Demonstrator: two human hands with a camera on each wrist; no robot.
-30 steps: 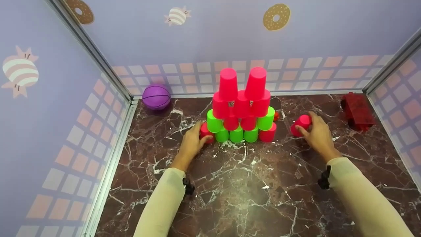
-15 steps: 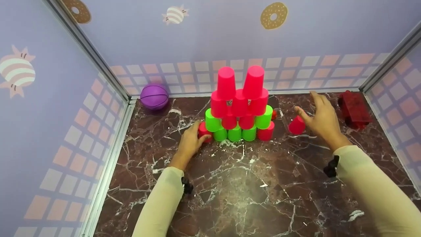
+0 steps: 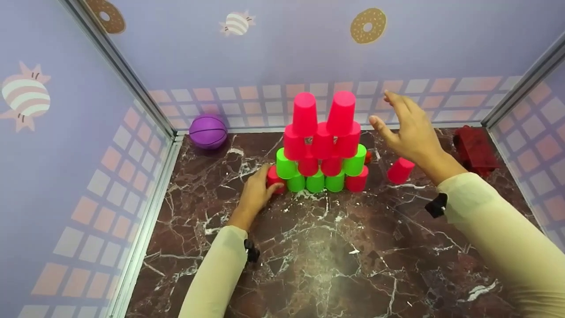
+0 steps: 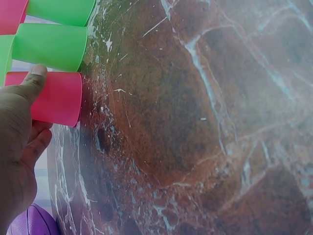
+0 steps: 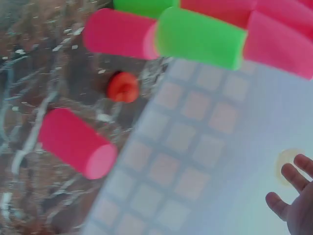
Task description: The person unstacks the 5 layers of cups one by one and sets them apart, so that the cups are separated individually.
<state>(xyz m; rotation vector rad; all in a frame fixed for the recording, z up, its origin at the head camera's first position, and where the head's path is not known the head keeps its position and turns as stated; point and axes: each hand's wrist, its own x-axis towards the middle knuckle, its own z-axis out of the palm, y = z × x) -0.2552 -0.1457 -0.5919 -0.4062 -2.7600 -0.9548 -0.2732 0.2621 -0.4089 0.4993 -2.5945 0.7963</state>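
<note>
Your two hands are well apart, on opposite sides of the cup pyramid. Your left hand grips the bottom-left pink cup at the pyramid's left end, thumb on the near side and fingers round the far side. Your right hand is raised in the air to the right of the pyramid's upper rows, its thumb and fingers spread apart.

The pyramid's cups stand upside down, narrow ends up. Along its base, beside the cup you hold, come three green cups and then the bottom-right pink cup. Its second row has a green cup at each end with two pink cups between them; its third row is three pink cups. On the pyramid's top stand two pink cups, the left top cup and the right top cup, with a gap between them.

To the right of the pyramid, apart from it, a loose pink cup stands upside down on the marbled surface. Just behind the pyramid's right end lies a small orange-red object, too blurred to identify. Farther right of the pyramid sits a translucent red object, partly behind your forearm. Behind the pyramid and to its left rests a purple ball with dark lines.
</note>
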